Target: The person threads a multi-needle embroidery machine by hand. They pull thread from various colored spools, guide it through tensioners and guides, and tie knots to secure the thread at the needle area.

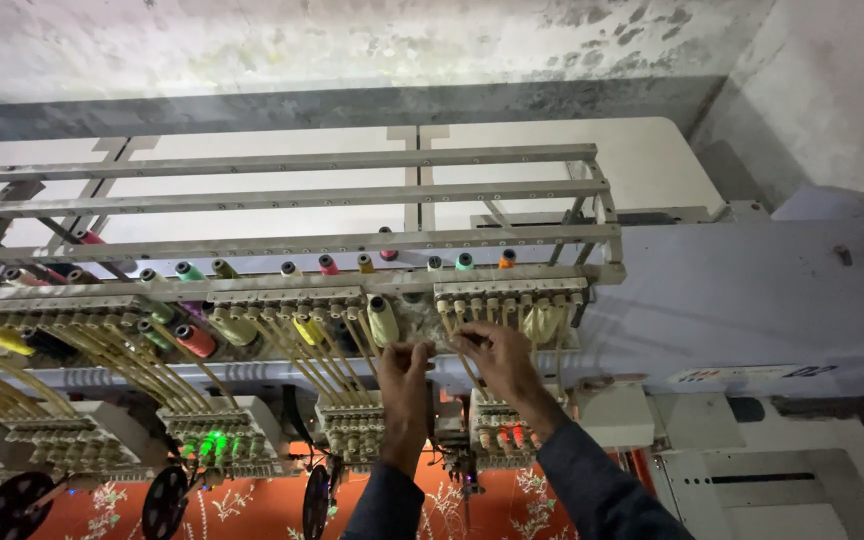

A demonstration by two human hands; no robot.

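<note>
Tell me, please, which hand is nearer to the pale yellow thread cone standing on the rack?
Left. The left hand is raised just below and right of the pale yellow thread cone, almost touching it. The right hand is farther right, at the thin thread guide tubes.

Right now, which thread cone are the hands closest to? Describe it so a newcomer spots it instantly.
Start at the metal thread rack running across the top of the embroidery machine. Follow its front row of cones to the gap just above the left hand, left of the right hand. There stands a pale yellow-green cone, lighter than the bright yellow cone beside it.
</note>
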